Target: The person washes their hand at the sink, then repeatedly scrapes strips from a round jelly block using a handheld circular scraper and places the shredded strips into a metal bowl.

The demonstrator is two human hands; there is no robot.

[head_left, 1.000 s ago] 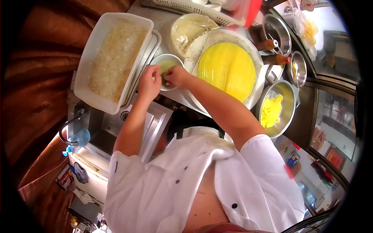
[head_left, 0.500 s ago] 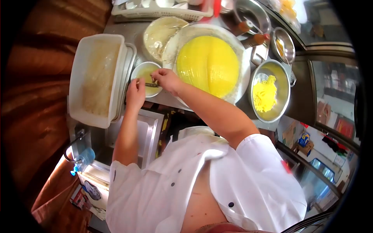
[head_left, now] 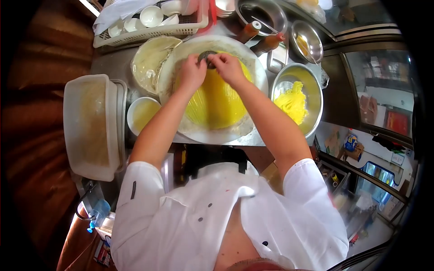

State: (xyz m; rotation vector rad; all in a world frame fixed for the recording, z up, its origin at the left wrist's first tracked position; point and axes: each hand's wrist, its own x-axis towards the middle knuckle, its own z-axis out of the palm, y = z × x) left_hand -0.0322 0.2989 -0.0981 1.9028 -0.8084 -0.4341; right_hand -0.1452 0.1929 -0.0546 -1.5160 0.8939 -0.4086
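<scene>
Head view looks straight down over a white chef's jacket onto a grey metal tabletop crowded with kitchen ware. Both arms reach forward toward twelve o'clock over a wide round white pan filled with a ribbed yellow sheet of batter. The left hand and the right hand meet at the far rim of the yellow sheet, fingers curled, and together they pinch a small dark grey lump that sits between them at the sheet's twelve o'clock edge (what the lump is made of cannot be told).

At nine o'clock from the pan, just beside it, stands a small round white bowl of pale yellow liquid. Further out at nine o'clock lies a long white rectangular plastic tub of pale shredded food, resting in a metal tray. At ten o'clock, touching the pan's rim, is a round dish under clear wrap. Beyond that, at eleven o'clock, a white slotted basket holds small white cups. At three o'clock from the pan is a round steel bowl with bright yellow shreds. At one o'clock stand two brown bottles and smaller steel bowls.
</scene>
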